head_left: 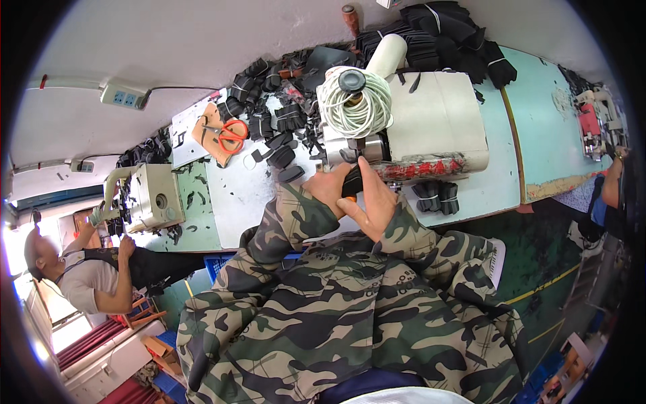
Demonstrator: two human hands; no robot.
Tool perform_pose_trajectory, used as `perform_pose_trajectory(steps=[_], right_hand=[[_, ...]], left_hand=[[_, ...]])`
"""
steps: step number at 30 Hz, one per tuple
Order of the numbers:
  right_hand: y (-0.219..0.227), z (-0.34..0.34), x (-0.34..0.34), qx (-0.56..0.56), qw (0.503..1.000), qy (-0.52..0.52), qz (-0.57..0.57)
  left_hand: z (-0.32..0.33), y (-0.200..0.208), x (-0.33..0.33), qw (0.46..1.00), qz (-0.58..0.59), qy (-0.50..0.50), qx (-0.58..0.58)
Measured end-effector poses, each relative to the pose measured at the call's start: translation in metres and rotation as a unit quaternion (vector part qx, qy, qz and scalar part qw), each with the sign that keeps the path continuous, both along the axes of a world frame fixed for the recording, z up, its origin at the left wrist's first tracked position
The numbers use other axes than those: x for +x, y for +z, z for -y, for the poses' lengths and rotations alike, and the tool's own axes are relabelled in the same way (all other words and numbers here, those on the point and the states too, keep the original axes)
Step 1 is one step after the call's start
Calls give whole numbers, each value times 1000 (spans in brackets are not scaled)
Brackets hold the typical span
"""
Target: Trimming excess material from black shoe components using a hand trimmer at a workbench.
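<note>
My left hand (328,189) and my right hand (378,203) meet in front of a cream machine (437,111) with a metal cylinder at its near end. Between them is a small stack of black pieces (352,180), their material unclear. Left fingers close around its left side. The right palm and thumb press it from the other side, fingers pointing up. A bit of orange (350,198) shows under the black pieces, too small to name. A coil of pale cord (356,108) hangs over the machine's left end, just beyond my hands.
Orange-handled scissors (232,137) lie on a tan sheet (214,145) at the left. Bundles of black pieces (289,117) crowd the table's back; another bundle (436,197) lies right of my hands. A co-worker (94,269) sits at another machine (156,196) on the left.
</note>
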State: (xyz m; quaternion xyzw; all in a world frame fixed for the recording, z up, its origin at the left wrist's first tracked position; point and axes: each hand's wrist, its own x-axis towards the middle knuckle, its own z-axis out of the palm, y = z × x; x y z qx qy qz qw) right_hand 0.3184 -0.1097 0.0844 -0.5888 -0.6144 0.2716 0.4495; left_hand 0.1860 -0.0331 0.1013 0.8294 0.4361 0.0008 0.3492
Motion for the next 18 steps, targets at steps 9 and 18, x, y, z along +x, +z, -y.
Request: perform_pose_trajectory(steps=[9, 18], right_hand=[[7, -15, 50, -108, 990, 4, -92], [13, -16, 35, -139, 972, 48, -184]], left_hand=[[9, -21, -4, 951, 151, -188, 191], [-13, 5, -9, 992, 46, 14, -118]])
